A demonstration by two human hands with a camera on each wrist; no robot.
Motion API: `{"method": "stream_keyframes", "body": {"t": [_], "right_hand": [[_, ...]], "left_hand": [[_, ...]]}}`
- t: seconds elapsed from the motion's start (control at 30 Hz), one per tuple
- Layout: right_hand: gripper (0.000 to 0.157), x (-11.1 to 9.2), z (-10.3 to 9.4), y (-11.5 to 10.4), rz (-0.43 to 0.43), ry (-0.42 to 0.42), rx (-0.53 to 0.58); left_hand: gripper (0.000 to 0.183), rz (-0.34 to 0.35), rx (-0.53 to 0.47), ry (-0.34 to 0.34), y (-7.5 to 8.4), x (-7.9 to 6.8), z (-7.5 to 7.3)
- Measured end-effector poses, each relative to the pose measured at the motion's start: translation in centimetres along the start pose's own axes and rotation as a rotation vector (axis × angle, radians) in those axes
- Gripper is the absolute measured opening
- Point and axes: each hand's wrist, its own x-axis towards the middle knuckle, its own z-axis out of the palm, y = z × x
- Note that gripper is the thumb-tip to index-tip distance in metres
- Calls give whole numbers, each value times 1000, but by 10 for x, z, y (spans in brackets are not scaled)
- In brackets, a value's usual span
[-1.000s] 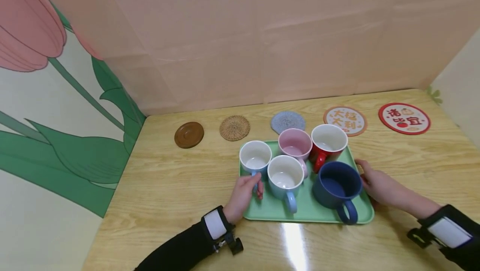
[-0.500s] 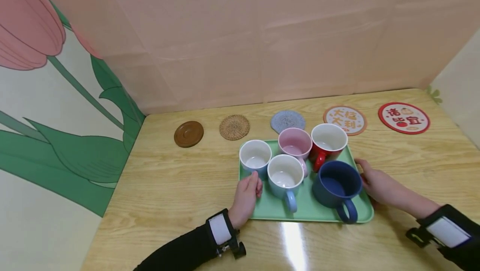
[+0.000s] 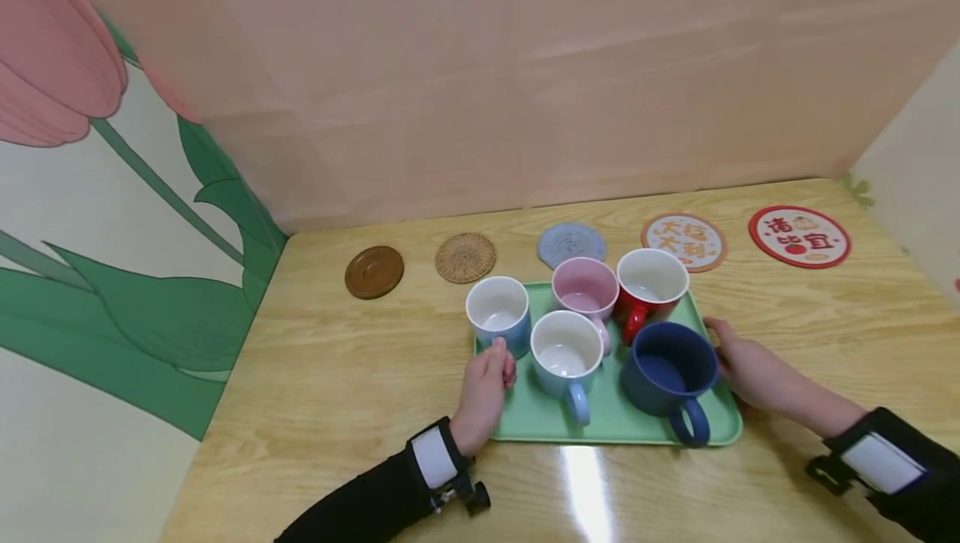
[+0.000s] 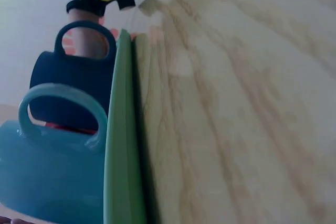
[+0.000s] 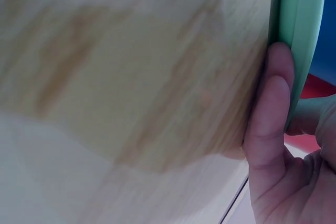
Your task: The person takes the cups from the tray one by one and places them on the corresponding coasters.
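Observation:
In the head view, my left hand (image 3: 483,393) grips the handle of a light blue mug (image 3: 498,314) with a white inside, over the left end of a green tray (image 3: 630,430). The handle is hidden behind the fingers. My right hand (image 3: 753,372) holds the tray's right edge; the right wrist view shows its fingers (image 5: 269,116) beneath the rim and the thumb on the inner side. Beside the held mug stands a second light blue mug (image 3: 558,380). Further right is a navy mug (image 3: 663,389), with a pink mug (image 3: 588,284) and a red mug (image 3: 652,280) behind.
Along the table's back lie a brown wooden coaster (image 3: 374,272), a woven coaster (image 3: 465,258), a grey-blue coaster (image 3: 572,244), an orange-rimmed coaster (image 3: 684,241) and a red-rimmed coaster (image 3: 799,236). A pink-covered wall (image 3: 525,84) rises behind the wooden table (image 3: 360,393).
The left hand has closed around the mug's handle, and the mug has shifted slightly left and away from the mug beside it. The right hand stays on the tray's edge.

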Motion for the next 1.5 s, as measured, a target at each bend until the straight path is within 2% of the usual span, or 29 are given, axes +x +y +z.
{"method": "stream_keyframes", "body": {"t": [0.23, 0.4, 0.57, 0.8, 1.1, 1.27, 1.5], "right_hand": [[52, 2, 0, -1, 3, 9, -23], [52, 0, -1, -1, 14, 11, -23], [52, -2, -1, 1, 6, 25, -22], [52, -1, 1, 4, 1, 8, -16], [53, 4, 1, 2, 7, -11, -22], [52, 4, 1, 3, 6, -6, -28], [51, 3, 1, 2, 20, -17, -27]], "left_hand": [[47, 89, 19, 2, 12, 4, -17], [46, 154, -25, 47, 21, 16, -33], [45, 159, -52, 113, 27, 31, -56], [44, 172, 24, 185, 29, 52, -103], [46, 200, 42, 259, 33, 83, -159], [47, 174, 1, 287, 30, 98, -177], [47, 132, -76, 314, 20, 112, -192]]}}
